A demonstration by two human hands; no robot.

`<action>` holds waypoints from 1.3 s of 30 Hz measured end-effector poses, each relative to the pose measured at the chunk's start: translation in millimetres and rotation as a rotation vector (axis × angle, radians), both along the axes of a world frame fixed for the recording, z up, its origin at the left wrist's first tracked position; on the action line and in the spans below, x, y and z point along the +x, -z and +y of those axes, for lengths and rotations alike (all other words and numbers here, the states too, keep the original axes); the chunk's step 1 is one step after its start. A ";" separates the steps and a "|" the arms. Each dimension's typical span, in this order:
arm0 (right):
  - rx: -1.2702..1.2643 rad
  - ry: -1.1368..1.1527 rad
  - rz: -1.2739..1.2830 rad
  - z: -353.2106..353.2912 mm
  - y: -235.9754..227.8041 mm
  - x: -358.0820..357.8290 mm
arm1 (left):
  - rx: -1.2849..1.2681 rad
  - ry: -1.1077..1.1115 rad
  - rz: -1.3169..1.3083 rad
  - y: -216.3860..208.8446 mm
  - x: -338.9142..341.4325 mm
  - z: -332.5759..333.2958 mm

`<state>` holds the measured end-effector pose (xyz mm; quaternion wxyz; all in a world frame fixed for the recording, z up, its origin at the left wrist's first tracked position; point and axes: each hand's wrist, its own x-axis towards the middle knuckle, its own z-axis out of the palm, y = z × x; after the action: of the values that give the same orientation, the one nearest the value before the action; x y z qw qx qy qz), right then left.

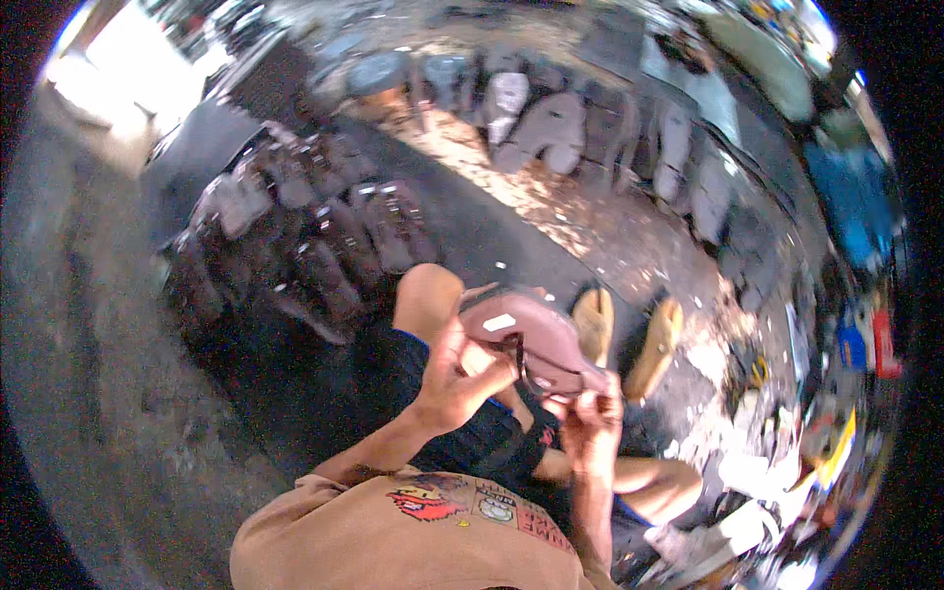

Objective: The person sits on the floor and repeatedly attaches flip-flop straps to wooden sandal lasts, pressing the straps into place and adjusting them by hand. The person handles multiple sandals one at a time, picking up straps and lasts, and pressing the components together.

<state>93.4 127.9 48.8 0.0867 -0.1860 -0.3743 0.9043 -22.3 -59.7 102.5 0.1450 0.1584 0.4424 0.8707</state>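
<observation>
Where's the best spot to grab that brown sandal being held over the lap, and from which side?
Probably by its two ends, coming from below. The brown sandal lies sole-up and slanted, heel end toward the left hand, narrow end toward the right hand. A strap hangs at the middle, so the ends give firmer edges to pinch; both hands already grip there.

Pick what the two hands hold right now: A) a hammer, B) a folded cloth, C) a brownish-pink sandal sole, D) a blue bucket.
C: the left hand and right hand both grip a brownish-pink sandal sole over the person's lap, with rows of similar sandal pieces lying on the floor beyond.
</observation>
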 end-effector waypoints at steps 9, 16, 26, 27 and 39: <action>1.271 0.036 0.232 45.7 -105.0 14.7 | -0.630 -0.069 0.939 -52.2 25.1 44.8; 1.222 0.188 0.310 37.0 -89.5 21.3 | -0.308 -0.131 0.660 -33.0 42.7 58.2; 1.768 0.029 0.254 57.2 -96.4 23.4 | -0.836 0.121 1.017 -54.5 26.4 49.1; 1.715 0.016 0.238 59.2 -96.5 22.1 | -0.810 0.114 1.059 -51.1 25.4 49.1; 1.631 -0.060 -0.619 33.4 94.8 -15.0 | -0.250 0.343 -0.182 10.5 -82.7 54.4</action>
<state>78.4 161.3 -46.0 0.0636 -0.2932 -0.9164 0.2649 -105.0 -5.2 92.0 0.3487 0.1328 0.4987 0.7824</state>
